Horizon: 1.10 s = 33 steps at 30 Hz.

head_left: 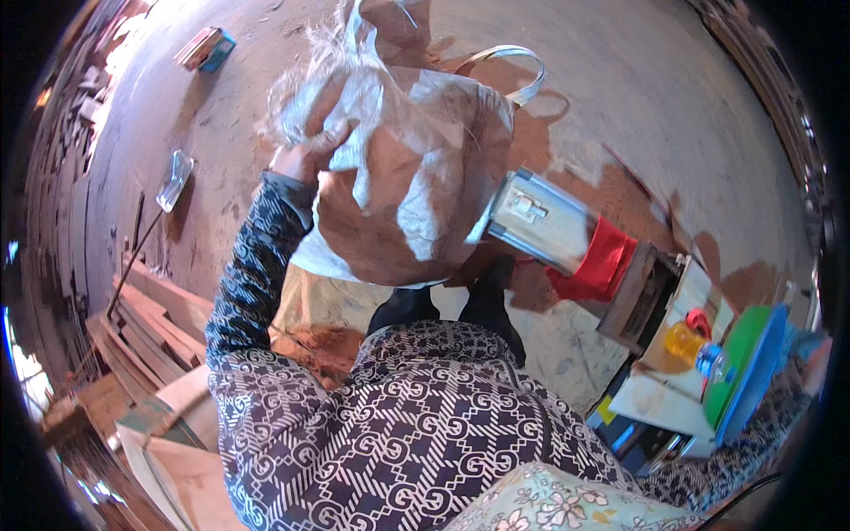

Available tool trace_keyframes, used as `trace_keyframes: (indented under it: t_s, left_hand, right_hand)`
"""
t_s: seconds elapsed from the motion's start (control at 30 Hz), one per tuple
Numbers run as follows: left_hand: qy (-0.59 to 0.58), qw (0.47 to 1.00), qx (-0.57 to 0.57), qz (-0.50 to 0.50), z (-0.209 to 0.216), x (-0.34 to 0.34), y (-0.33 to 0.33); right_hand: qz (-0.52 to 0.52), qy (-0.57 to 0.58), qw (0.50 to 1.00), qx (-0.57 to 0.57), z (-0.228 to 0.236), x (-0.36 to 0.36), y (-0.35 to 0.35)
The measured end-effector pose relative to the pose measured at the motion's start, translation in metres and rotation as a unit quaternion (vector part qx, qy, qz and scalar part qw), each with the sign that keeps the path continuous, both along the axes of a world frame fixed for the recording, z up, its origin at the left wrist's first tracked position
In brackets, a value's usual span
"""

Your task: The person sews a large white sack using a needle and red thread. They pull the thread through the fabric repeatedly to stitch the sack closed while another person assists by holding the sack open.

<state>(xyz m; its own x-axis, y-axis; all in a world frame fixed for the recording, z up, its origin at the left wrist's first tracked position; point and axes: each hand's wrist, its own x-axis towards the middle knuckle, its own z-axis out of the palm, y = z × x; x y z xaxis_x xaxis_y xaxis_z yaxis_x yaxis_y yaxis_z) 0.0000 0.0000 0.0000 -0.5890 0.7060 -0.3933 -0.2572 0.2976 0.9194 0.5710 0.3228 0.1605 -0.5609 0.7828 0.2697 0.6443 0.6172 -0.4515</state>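
Showing the left hand (pixel 310 156) clamped on the frayed edge of one pale sack (pixel 425 195), whose bulk lies directly to that hand's right; its long axis cannot be told. The right hand (pixel 815 363), farther from the sack, is at the edge of a green-and-blue basin (pixel 737 367), its grip unclear. Between the hands: one silver metal casing (pixel 540 217), one red cloth (pixel 609 261), one amber bottle (pixel 683 344).

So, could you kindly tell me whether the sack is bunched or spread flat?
The sack is bunched, at least where the left hand grips it: the cloth there is gathered in creases, with frayed strands standing loose.
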Motion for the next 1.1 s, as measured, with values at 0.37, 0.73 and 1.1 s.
trace_keyframes:
  t_s: [0.37,0.73,1.1]
  left_hand:
    - [-0.153,0.987,0.031,-0.047,-0.098,0.002,-0.093]
    - [0.085,0.990,0.037,-0.110,-0.076,0.042,-0.165]
    - [-0.145,0.971,0.144,-0.123,-0.022,-0.051,-0.135]
  right_hand:
    - [0.199,0.051,0.936,-0.285,-0.139,-0.265,-0.233]
    - [0.114,0.185,0.894,-0.391,-0.167,-0.313,-0.288]
    - [0.161,0.171,0.922,-0.308,-0.167,-0.327,-0.280]
